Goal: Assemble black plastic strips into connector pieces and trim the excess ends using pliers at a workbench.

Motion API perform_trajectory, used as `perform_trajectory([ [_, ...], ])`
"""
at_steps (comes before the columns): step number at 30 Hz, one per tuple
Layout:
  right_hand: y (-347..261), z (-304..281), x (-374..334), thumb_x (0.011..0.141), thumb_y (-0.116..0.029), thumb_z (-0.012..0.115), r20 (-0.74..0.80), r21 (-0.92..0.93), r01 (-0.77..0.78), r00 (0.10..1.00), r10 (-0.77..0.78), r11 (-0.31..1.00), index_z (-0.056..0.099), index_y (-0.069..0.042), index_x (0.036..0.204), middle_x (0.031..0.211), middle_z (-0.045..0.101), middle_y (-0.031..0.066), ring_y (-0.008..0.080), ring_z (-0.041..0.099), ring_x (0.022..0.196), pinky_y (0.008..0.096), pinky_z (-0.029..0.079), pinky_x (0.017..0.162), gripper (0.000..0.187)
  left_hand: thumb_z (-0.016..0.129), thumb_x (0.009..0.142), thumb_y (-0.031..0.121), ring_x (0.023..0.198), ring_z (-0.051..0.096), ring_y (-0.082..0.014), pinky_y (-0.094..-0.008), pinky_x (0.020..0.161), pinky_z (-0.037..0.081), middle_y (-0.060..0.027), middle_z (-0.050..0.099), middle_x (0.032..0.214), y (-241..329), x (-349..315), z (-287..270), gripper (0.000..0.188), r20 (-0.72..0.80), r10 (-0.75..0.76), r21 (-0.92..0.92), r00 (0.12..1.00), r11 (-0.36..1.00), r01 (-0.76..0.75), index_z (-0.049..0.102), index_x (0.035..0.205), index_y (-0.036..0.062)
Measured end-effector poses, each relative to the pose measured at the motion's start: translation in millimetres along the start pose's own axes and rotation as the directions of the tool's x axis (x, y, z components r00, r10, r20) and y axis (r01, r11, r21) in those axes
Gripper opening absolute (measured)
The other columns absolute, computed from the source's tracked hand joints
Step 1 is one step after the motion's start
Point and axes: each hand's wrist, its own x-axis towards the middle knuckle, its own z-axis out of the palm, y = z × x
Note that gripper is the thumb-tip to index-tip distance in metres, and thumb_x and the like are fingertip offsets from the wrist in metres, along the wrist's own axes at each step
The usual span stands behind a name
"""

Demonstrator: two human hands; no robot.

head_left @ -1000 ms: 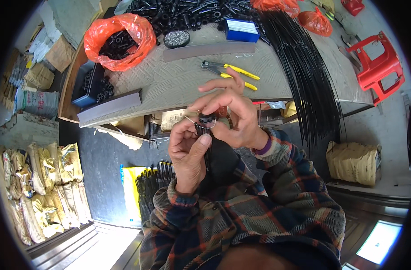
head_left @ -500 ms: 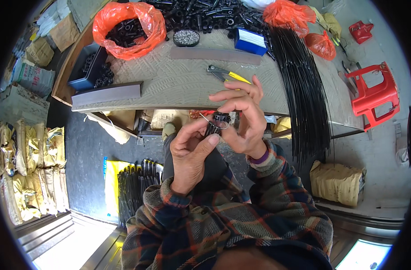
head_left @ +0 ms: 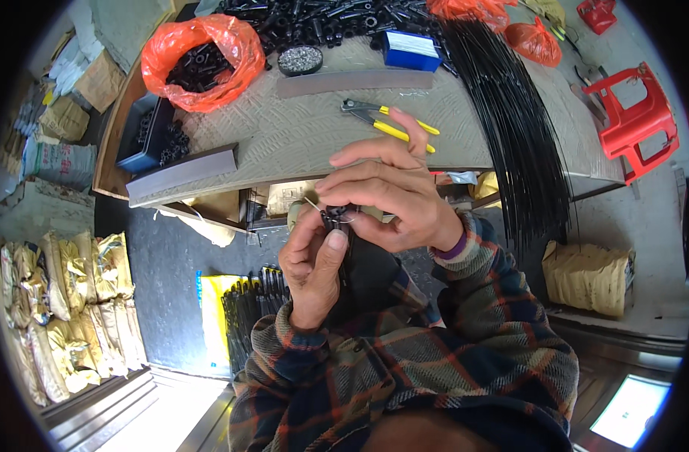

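My left hand [head_left: 313,267] is closed, pinching a small black plastic part [head_left: 335,220] between thumb and finger above my lap. A thin pale metal wire or pin [head_left: 312,204] sticks out at the part's upper left, and a thin bright loop shows at its right side. My right hand [head_left: 397,192] comes in from the right; its thumb and forefinger close on the upper end of the same part, while the other fingers stretch out above. The fingers partly hide the part, so its exact kind cannot be made out. Beyond the right hand lie yellow-handled pincers [head_left: 393,129] on the table.
Across the table [head_left: 284,143] are an orange plastic bag [head_left: 243,38] of black parts, a dish of small metal pieces [head_left: 300,59], a blue box [head_left: 411,51] and a bundle of long black rods [head_left: 503,113]. A red stool [head_left: 638,120] stands right; stacked sacks [head_left: 73,301] lie left.
Both hands have shifted slightly left with the black part. My right hand has tilted, its fingers now reaching leftward over the part. The whole view has turned a little.
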Motion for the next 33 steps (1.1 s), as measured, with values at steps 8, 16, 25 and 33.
perform_trajectory([
  [8, -6, -1, -1, 0.062, -0.009, 0.07, -0.009, -0.026, 0.029, 1.0, -0.029, 0.999, 0.063, -0.014, 0.086, 0.084, 0.062, -0.0062, 0.0136, 0.058, 0.091, 0.0485, 0.018, 0.103, 0.026, 0.059, 0.081, 0.001, 0.084, 0.05, -0.0086, -0.0218, 0.074, 0.042, -0.0032, 0.055, 0.097, 3, 2, 5, 0.031, -0.102, 0.04, -0.01, 0.994, 0.999, -0.041, 0.053, 0.111, -0.0026],
  [16, -12, 0, -6, 0.067, -0.011, 0.068, -0.084, -0.057, -0.013, 0.996, 0.008, 0.998, 0.067, -0.016, 0.081, 0.084, 0.067, -0.0051, 0.0129, 0.059, 0.087, 0.0468, 0.018, 0.101, 0.015, 0.06, 0.08, -0.002, 0.089, 0.051, -0.0104, -0.0234, 0.078, 0.042, -0.0051, 0.055, 0.1, 0, 1, 6, 0.034, -0.109, 0.089, -0.022, 0.99, 0.996, -0.092, 0.052, 0.113, -0.0025],
  [25, -21, 21, -15, 0.07, -0.012, 0.068, -0.274, 0.373, -0.157, 0.923, 0.27, 0.915, 0.064, -0.007, 0.092, 0.104, 0.062, 0.0056, 0.0148, 0.052, 0.106, 0.0376, 0.023, 0.102, 0.023, 0.06, 0.08, 0.004, 0.09, 0.048, -0.0111, -0.0236, 0.081, 0.038, -0.0049, 0.052, 0.1, -1, 0, 0, 0.031, -0.094, 0.178, 0.124, 0.979, 0.978, -0.166, 0.053, 0.109, -0.0031],
  [33, -14, 33, -45, 0.066, -0.007, 0.076, 0.418, 0.859, -0.5, 0.808, 0.416, 0.109, 0.058, 0.0, 0.082, 0.081, 0.057, 0.0042, 0.013, 0.052, 0.078, 0.0256, 0.039, 0.071, 0.024, 0.069, 0.075, 0.021, 0.077, 0.05, -0.0118, -0.0233, 0.072, 0.039, -0.0056, 0.055, 0.085, 10, -6, -10, 0.029, -0.08, 0.184, 0.054, 0.98, 0.982, -0.18, 0.058, 0.089, -0.0017],
])
